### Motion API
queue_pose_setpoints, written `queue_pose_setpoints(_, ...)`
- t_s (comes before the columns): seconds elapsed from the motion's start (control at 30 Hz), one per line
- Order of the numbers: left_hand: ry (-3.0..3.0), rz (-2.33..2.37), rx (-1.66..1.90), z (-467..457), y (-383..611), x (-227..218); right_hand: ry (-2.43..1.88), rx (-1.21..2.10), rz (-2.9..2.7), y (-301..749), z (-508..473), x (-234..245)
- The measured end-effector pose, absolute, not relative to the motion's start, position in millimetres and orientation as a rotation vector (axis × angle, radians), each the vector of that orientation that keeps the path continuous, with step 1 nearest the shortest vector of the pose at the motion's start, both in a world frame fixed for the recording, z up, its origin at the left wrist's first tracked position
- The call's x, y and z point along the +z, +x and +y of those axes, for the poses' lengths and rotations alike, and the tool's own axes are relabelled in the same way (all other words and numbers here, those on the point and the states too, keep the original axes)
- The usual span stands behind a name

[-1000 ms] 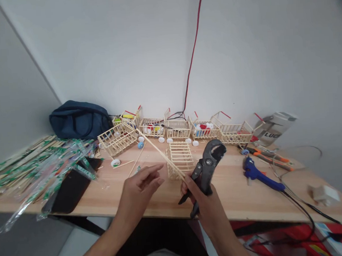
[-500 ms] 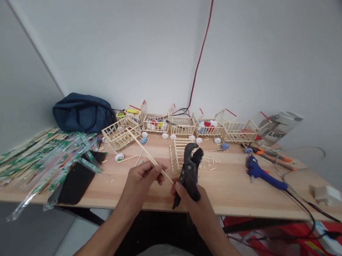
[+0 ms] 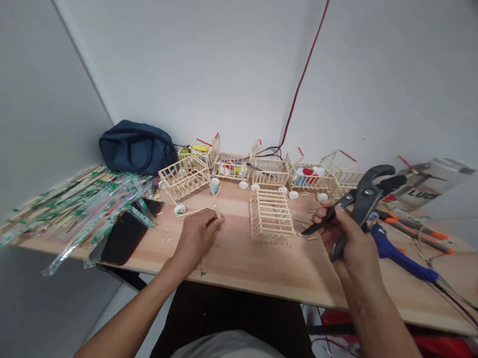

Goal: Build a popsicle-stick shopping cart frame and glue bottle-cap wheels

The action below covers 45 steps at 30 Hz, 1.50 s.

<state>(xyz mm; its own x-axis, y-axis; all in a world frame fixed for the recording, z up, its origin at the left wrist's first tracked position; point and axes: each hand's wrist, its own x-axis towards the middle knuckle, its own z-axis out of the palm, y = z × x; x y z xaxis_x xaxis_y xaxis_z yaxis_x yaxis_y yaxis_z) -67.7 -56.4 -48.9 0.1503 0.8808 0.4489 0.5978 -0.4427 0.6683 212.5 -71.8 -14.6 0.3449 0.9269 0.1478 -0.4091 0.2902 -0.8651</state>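
My left hand rests low over the wooden table, fingers pinched on a thin wooden stick that stands nearly upright from my fingertips. My right hand is closed round the handles of black cutting pliers, held in the air to the right with the jaws pointing up and right. Between my hands a small open crate of wooden sticks stands on the table.
A row of stick-built carts with bottle-cap wheels lines the wall. A dark blue bag sits in the corner. Wrapped chopsticks and a black phone lie left. A blue glue gun and orange tools lie right.
My right hand swung the pliers away to the right, off the stick. My left hand took the stick and lowered it towards the table. The view turned left.
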Motion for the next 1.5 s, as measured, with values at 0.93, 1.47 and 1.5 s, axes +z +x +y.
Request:
queue_pose_setpoints(0.93,1.118,0.894,0.933,-92,-37,-20,-1.333,1.112,-1.453,127,-143,-35)
queue_pose_setpoints(1.47,1.228,0.908,1.076,-88,-34,-19,-1.246,1.218,-1.349,107,-152,-55)
queue_pose_setpoints(1.5,1.251,0.917,1.079,-88,-36,-17,-1.24,1.233,-1.396,111,-152,-52)
